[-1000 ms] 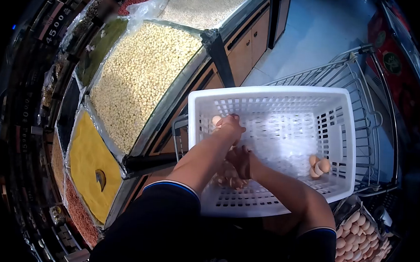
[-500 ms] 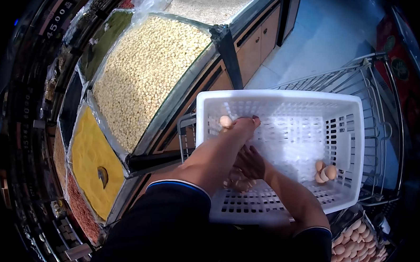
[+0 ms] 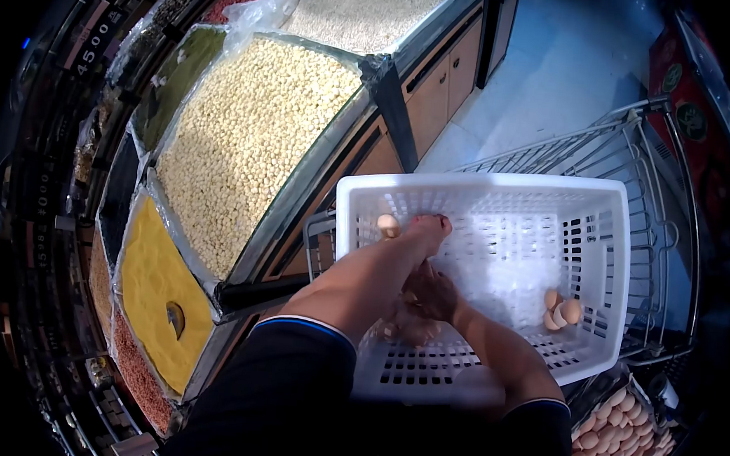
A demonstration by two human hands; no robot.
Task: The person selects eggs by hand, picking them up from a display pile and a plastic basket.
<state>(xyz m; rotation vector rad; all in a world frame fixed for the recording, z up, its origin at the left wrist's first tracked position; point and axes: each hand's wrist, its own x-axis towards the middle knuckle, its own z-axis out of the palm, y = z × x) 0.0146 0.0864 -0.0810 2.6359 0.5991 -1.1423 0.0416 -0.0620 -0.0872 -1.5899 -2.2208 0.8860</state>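
My left hand [image 3: 429, 230] is inside a white plastic basket [image 3: 483, 183], near its left wall. Its fingers look curled, and the forearm and back of the hand hide what they may hold. Beside it, toward the corner, lies a light brown egg [image 3: 388, 225]. Just below, my right hand [image 3: 434, 293] bends its fingers around what appears to be an egg, mostly covered. Several eggs [image 3: 417, 331] sit under that hand in the near left part of the basket, blurred and partly hidden. A small group of eggs [image 3: 562, 311] rests by the right wall.
The basket sits on a metal shopping cart [image 3: 652, 226]. More eggs [image 3: 614, 439] fill a container at lower right. On the left stand bins of pale beans or kernels [image 3: 246, 139] and yellow powder [image 3: 160, 283] with a scoop [image 3: 176, 320]. Wooden cabinets [image 3: 438, 87] run below.
The right hand's fingers were spread and now bend inward, slightly lower and nearer the left forearm. The left hand stays near the corner. The view has shifted slightly.
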